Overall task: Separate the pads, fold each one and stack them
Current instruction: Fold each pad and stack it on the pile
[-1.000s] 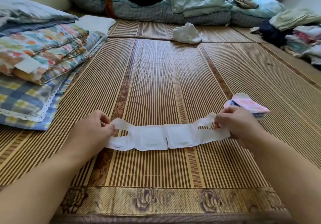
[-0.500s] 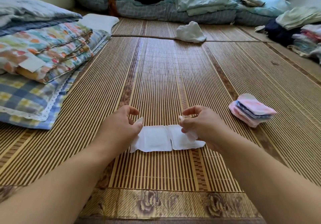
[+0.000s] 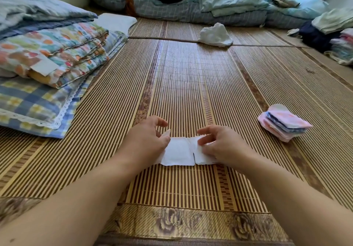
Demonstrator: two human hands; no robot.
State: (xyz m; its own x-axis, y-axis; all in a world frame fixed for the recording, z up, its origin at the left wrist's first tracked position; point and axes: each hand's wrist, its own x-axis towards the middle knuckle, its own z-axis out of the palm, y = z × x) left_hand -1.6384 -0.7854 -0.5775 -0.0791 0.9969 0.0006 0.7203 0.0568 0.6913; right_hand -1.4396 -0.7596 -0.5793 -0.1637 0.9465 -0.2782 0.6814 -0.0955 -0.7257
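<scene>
A white pad [image 3: 178,153] lies flat on the bamboo mat [image 3: 191,85] in front of me, both of its ends folded in toward the middle crease. My left hand [image 3: 147,140] rests on its left end, with the thumb and a finger pinching a folded white flap. My right hand [image 3: 221,146] presses the folded right end down with its fingertips. A stack of folded pink and blue pads [image 3: 284,123] sits on the mat to the right, apart from both hands.
Folded quilts and a checked pillow [image 3: 42,85] are piled at the left. A crumpled white cloth [image 3: 215,35] lies farther back on the mat. Bedding and clothes line the far side and the right edge.
A second ago the pad was stretched out long between my hands. Both hands have moved inward and folded its ends over the middle.
</scene>
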